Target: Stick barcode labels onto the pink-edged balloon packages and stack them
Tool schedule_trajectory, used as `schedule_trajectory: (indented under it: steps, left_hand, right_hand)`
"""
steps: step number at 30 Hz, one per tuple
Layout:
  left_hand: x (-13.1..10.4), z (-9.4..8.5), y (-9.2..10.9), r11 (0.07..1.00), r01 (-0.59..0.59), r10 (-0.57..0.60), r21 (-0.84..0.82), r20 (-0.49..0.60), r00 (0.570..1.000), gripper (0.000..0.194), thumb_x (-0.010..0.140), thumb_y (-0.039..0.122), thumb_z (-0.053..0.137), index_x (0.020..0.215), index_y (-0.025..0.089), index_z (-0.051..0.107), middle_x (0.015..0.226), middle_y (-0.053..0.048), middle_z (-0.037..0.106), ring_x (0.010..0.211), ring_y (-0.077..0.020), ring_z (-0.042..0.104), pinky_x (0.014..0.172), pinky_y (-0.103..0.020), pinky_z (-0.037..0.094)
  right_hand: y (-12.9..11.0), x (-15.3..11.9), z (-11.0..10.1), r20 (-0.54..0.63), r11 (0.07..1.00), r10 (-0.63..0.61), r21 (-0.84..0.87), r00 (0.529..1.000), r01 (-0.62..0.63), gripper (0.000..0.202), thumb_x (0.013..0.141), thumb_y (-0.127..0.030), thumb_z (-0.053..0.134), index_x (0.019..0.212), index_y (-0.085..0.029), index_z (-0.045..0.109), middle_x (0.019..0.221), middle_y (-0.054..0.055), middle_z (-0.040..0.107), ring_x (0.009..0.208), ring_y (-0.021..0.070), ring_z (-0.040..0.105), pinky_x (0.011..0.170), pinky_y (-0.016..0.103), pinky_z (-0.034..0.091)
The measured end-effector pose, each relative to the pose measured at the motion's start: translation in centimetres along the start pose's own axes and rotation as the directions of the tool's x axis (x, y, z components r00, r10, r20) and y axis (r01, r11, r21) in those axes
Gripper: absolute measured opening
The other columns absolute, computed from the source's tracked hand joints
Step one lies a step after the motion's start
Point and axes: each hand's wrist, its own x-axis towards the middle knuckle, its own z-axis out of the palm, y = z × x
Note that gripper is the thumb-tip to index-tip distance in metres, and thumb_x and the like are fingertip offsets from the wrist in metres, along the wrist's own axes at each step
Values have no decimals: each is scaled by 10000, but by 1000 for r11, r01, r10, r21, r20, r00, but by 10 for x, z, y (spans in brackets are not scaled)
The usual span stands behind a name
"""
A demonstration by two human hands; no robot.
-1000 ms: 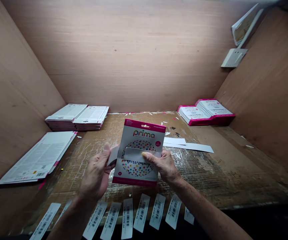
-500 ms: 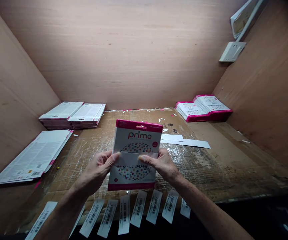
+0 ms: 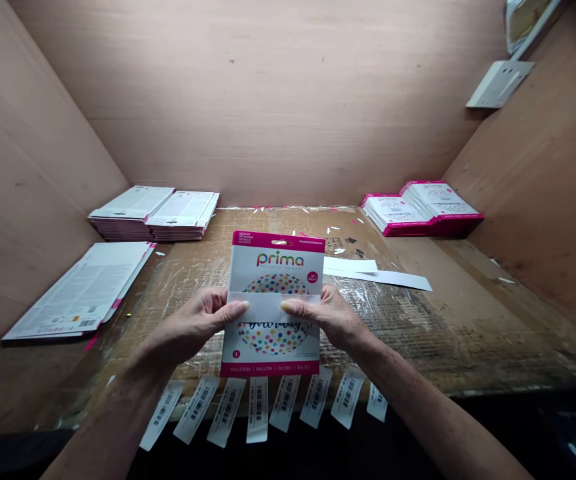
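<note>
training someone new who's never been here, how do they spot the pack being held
Find the brown cardboard between wooden walls. Over it, the left hand and right hand hold a pink-and-white pack marked prima. Unlike the left stack and right stack behind, it is held up, with a white strip across its front.

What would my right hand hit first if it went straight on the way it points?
First, the packet your right hand holds, its thumb on the paper strip. Past that, the line seems to run toward the back-left stacks, though depth is unclear.
</note>
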Motion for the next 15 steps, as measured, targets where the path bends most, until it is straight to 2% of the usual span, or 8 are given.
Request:
schedule_trajectory:
  steps: [10,12,15]
  left_hand:
    - [-6,-10,-3,1000,-19,20,16,-70,997,248,824,353,678,916,135,752,806,-67,757,717,-172,672,659,-234,523]
    - [-7,-12,-5,1000,-18,18,-1,-117,993,250,786,365,714,822,120,746,735,-62,742,672,-167,662,622,-227,517]
    - [-13,-19,-9,998,-39,27,-45,-241,970,298,707,398,772,714,105,714,650,-55,715,615,-163,648,578,-227,513]
  right_hand:
    - [8,13,10,0,999,29,-43,1000,-29,349,694,-343,805,978,-160,717,918,76,738,830,215,696,772,346,571]
    - [10,18,14,2,997,33,-66,999,-33,364,693,-355,803,986,-160,710,936,81,735,833,219,694,768,354,571]
    - [11,30,26,9,993,31,-117,999,-30,380,688,-379,802,981,-158,704,935,83,733,825,222,694,758,360,569]
